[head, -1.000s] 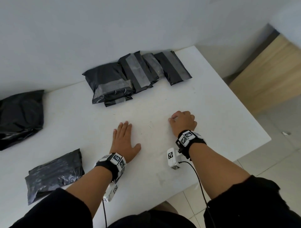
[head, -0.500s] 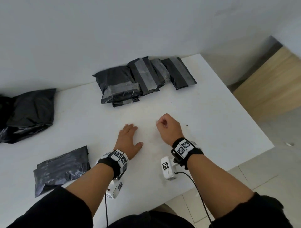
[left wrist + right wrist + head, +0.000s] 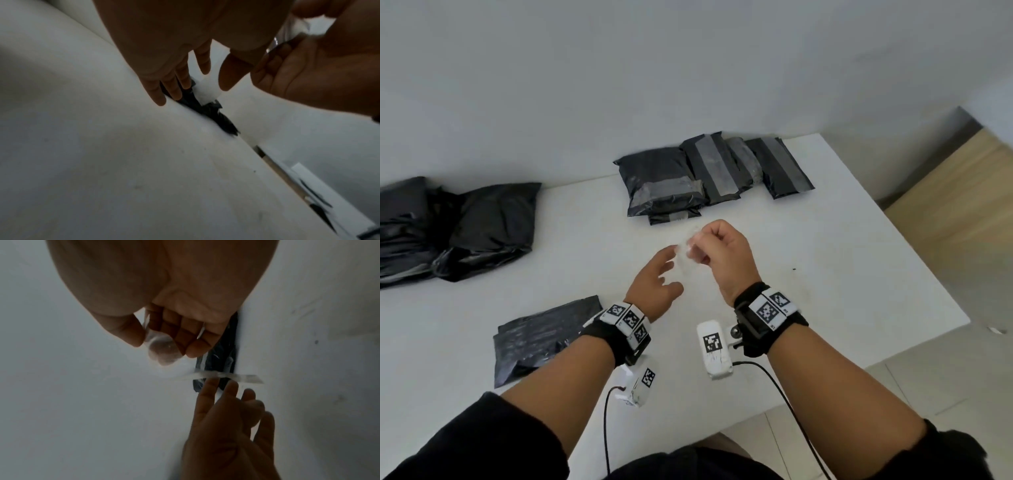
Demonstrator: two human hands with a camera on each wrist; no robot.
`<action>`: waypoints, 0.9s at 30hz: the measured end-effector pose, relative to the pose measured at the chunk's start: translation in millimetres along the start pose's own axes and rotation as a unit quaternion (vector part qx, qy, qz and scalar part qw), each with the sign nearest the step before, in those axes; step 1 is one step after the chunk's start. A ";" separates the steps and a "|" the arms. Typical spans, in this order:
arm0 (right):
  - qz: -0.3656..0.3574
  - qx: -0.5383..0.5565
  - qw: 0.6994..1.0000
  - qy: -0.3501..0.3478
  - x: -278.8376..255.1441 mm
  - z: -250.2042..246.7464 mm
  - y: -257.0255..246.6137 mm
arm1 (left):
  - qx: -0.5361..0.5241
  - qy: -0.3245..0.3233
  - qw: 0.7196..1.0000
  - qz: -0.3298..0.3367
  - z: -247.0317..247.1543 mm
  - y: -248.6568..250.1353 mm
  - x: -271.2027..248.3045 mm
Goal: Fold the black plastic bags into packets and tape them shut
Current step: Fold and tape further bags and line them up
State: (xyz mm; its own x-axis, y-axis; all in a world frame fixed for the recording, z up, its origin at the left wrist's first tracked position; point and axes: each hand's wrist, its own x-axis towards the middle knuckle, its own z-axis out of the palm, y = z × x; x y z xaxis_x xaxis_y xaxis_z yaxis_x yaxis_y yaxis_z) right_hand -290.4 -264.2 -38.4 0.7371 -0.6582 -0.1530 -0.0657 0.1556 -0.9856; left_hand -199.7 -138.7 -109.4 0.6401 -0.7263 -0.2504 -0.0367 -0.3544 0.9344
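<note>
— Black plastic was everywhere on that white tabletop [image 3: 825,274]. What did the finished packets [image 3: 709,174] look like?

— Flat, glossy rectangles lying in a cluster at the far edge against the wall, overlapping one another, each crossed by a broad grey band of tape. One smaller packet poked out from under the nearest one.

— And the bags not yet done?

— A heap of loose black bags [image 3: 458,226] sat puffed and crumpled at the far left, well apart from the packets. One flattened, wrinkled bag [image 3: 544,339] lay near the front edge, just beside the left forearm.

— What were the hands doing?

— Both were raised over the middle of the tabletop, touching no bag. The right hand [image 3: 722,253] had its fingers curled in and pinched a strip of clear tape [image 3: 686,255] between thumb and fingertips. In the right wrist view the strip [image 3: 218,375] ran out sideways from the pinch, thin and see-through, with a cloudy fold close to the thumb.

— And the left?

— The left hand [image 3: 654,284] was open, fingers straight and slightly spread, reaching toward the strip. Its fingertips [image 3: 211,382] sat just beside the tape; whether they touched it I could not tell.

— The wrists?

— Each carried a black strap with checkered markers and a white camera with a cable.
</note>
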 end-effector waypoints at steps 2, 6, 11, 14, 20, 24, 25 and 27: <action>0.020 0.045 0.999 0.008 -1.9 10.8 -5.7 | -0.051 -0.011 0.999 0.008 -14.6 7.5 -5.1; 0.037 0.102 0.994 0.026 -3.4 29.8 -12.7 | -0.070 0.009 0.997 0.001 -46.2 7.9 -20.5; 0.045 0.098 0.993 0.037 -4.7 61.2 -7.8 | -0.065 0.038 0.997 -0.006 -98.2 2.9 -53.2; 0.061 0.084 0.994 0.038 -10.1 84.6 0.2 | -0.102 0.069 0.992 -0.025 -132.4 -3.5 -72.6; 0.081 -0.033 0.996 0.026 -25.0 125.2 31.3 | -0.142 0.200 0.968 -0.054 -195.0 -24.8 -102.1; 0.088 -0.071 0.993 0.014 -38.6 147.7 52.2 | -0.133 0.252 0.955 -0.079 -216.1 -38.9 -112.6; 0.087 -0.090 0.992 0.012 -39.6 151.5 57.0 | -0.114 0.258 0.956 -0.084 -219.8 -44.4 -114.9; 0.084 -0.137 0.987 0.004 -39.9 156.4 65.4 | -0.070 0.262 0.958 -0.093 -224.9 -54.1 -118.8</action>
State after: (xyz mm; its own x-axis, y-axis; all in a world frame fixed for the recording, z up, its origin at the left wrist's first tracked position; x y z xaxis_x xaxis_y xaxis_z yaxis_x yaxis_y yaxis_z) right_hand -218.9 -112.6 -85.6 0.6953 -0.6459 -0.3153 -0.3664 0.0588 -0.9286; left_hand -101.2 99.2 -73.2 0.9243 -0.2501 -0.2882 0.1952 -0.3390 0.9203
